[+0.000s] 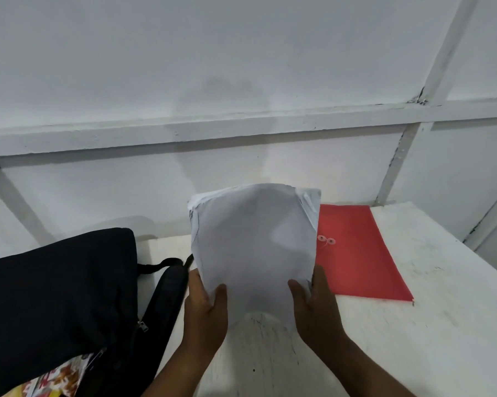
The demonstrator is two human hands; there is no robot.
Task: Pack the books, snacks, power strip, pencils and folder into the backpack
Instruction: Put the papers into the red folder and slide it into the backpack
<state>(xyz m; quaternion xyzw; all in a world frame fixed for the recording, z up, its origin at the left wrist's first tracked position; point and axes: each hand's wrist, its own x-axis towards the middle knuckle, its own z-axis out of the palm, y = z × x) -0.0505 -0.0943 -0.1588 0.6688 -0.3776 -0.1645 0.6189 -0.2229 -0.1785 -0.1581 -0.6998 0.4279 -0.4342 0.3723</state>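
**Desk:** What have you got in view?

**Me:** I see both hands on a stack of white papers [254, 247]. My left hand [205, 312] grips the lower left edge, thumb across the front, fingers hidden behind the sheets. My right hand [313, 308] grips the lower right edge the same way. The stack stands nearly upright above the table [448, 325], its bottom edge lifted clear of the surface.

**Desk:** How do the papers look?

**Me:** Plain white, no print that I can make out on the facing sheet. The sheets bow outward in the middle and the top corners are uneven, with a few edges fanned at the upper left and a creased flap at the upper right.

**Desk:** And the folder?

**Me:** The red folder [359, 253] lies flat on the table, just behind and to the right of the papers, which hide its left edge. It has two pale round string buttons near that edge.

**Desk:** The backpack?

**Me:** The black backpack [55, 296] sits at the left on the table, zip open at the near end, a colourful packet [55, 379] showing inside. A strap [167, 285] lies beside my left hand.
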